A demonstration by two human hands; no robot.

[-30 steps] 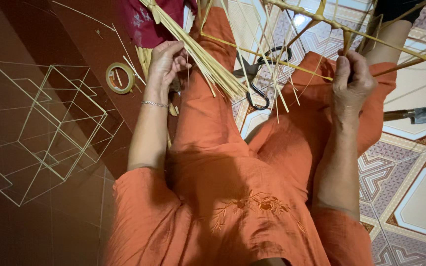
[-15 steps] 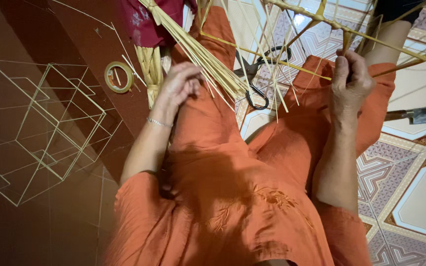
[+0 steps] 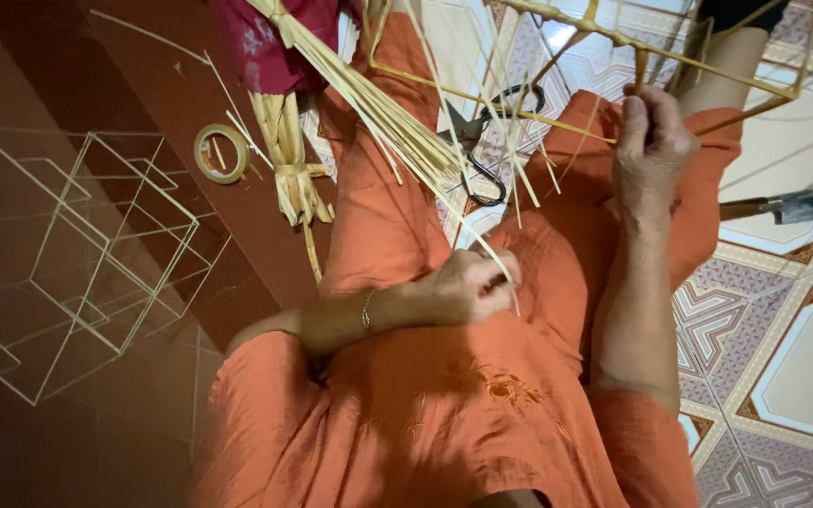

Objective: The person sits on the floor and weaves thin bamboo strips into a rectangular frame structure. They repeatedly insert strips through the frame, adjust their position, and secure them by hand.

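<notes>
Two hands are mine, and both are busy. My left hand (image 3: 468,287) is closed around one thin pale bamboo sliver (image 3: 499,265), pinched between thumb and fingers over my lap, so the sliver stands up and away from the fist. My right hand (image 3: 649,141) is closed on one bar of a yellow bamboo-stick frame (image 3: 557,28), which is held up in front of me, above both knees.

One loose bundle of long pale bamboo slivers (image 3: 378,113) lies slanted across my left thigh, just beyond my left hand; its far end is tied and its near end spreads out like a fan. I cannot count the slivers, they are too many and too thin. One pair of black-handled scissors (image 3: 482,141) lies on the floor between my knees, beyond the left hand and behind the spread ends.

Further to the left of my left hand I see one ring of tan adhesive tape (image 3: 221,153) on the dark red-brown floor, one tied bunch of flat dried strips (image 3: 289,160) near it, and one finished box-shaped stick frame (image 3: 77,245) well apart. To the right of my right hand, one knife with a wooden handle (image 3: 792,204) lies on the patterned tile floor (image 3: 773,310). I see no package or label here.
</notes>
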